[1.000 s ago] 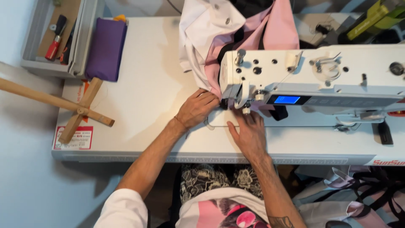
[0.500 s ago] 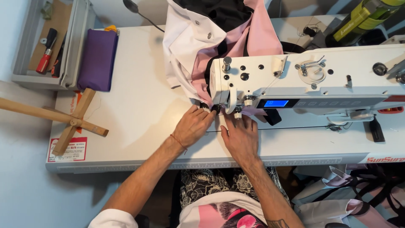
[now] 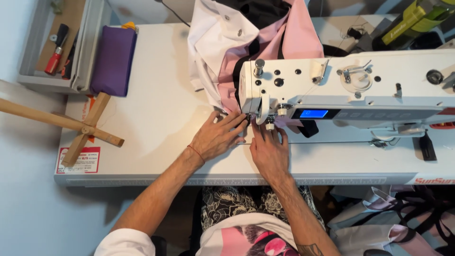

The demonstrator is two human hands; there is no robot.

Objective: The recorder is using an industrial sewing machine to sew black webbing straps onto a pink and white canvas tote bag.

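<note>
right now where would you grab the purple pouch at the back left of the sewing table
Take the purple pouch across its narrow width near the middle, coming from above. It lies flat with its long axis running away from the person, its left edge close against the grey tray, so a top-down pinch over the two long sides looks easiest.

White table [image 3: 156, 104] – sewing machine [image 3: 360, 90], fabric [image 3: 222, 42], pouch [image 3: 113, 59].
</note>
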